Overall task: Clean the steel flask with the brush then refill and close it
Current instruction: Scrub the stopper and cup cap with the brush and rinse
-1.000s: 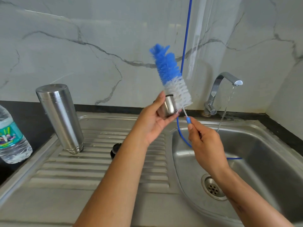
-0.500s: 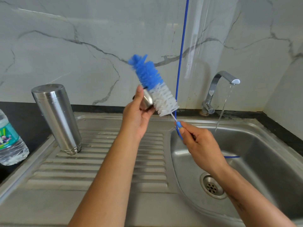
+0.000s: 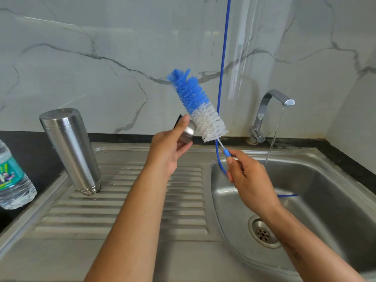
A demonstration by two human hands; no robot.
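The steel flask (image 3: 71, 151) stands upside down on the ribbed draining board (image 3: 126, 200), left of my arms. My left hand (image 3: 169, 147) holds the flask's small steel cap (image 3: 189, 131) up above the board. Against the cap lies the bottle brush (image 3: 195, 102), its bristles blue at the tip and white lower down. My right hand (image 3: 250, 180) pinches the brush's thin blue handle over the left side of the sink basin (image 3: 325, 200).
The tap (image 3: 270, 110) at the back runs a thin stream of water into the basin. A blue tube (image 3: 222, 68) hangs down the marble wall into the sink. A plastic water bottle (image 3: 12, 180) stands on the dark counter at far left. The drain (image 3: 263, 234) sits below my right forearm.
The cap and brush swung left and then back toward the middle. The brush stays pressed to the cap and tilts more to the left than a second ago.
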